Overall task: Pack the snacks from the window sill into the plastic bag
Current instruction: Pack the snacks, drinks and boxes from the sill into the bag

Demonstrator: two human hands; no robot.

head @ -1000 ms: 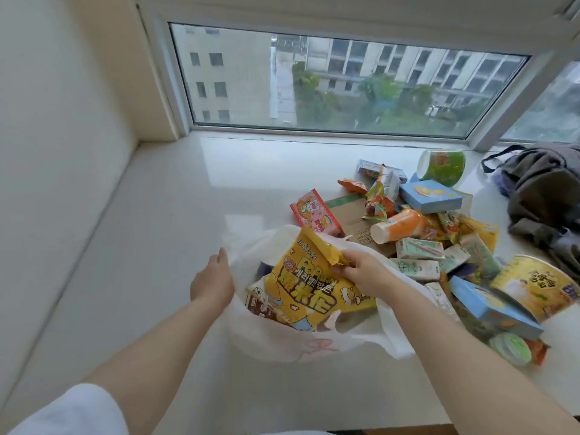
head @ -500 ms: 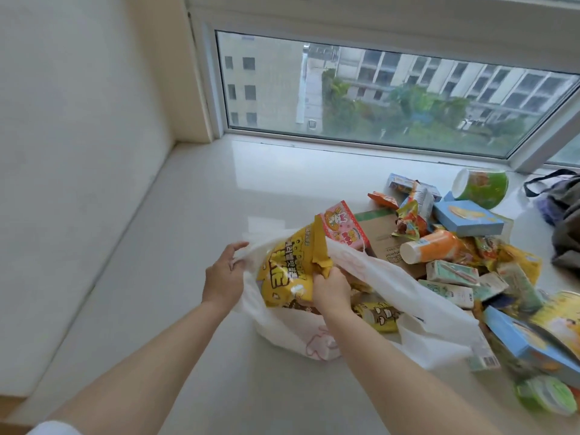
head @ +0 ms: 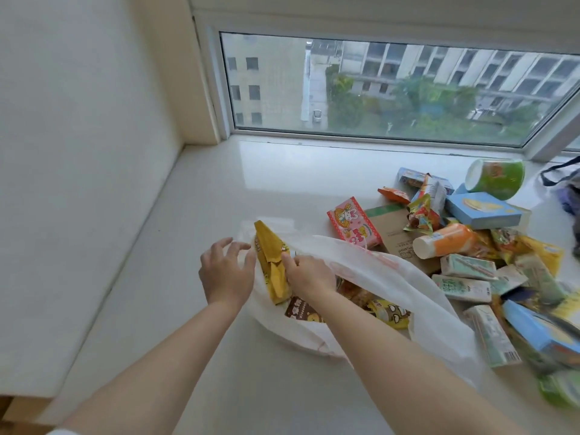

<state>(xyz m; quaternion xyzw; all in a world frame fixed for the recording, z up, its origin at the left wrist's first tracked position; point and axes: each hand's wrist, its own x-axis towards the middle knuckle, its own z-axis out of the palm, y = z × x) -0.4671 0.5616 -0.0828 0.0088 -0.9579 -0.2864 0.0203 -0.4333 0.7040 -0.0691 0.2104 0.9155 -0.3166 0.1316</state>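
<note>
Since the earlier frame, yellow packet stands on end in plastic bag. Your right hand pinches it; left hand, spread, empty. Remaining snacks: three o'clock, nearer right.

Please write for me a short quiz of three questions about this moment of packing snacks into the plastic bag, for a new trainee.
1. True or false: the right hand grips the yellow snack packet.
2. Which item lies on its side nearest the window? A) green cup B) orange bottle C) pink box
3. Fill in: the left hand is at the rim of the ___.

Key: 1 true; 2 A; 3 plastic bag.
</note>
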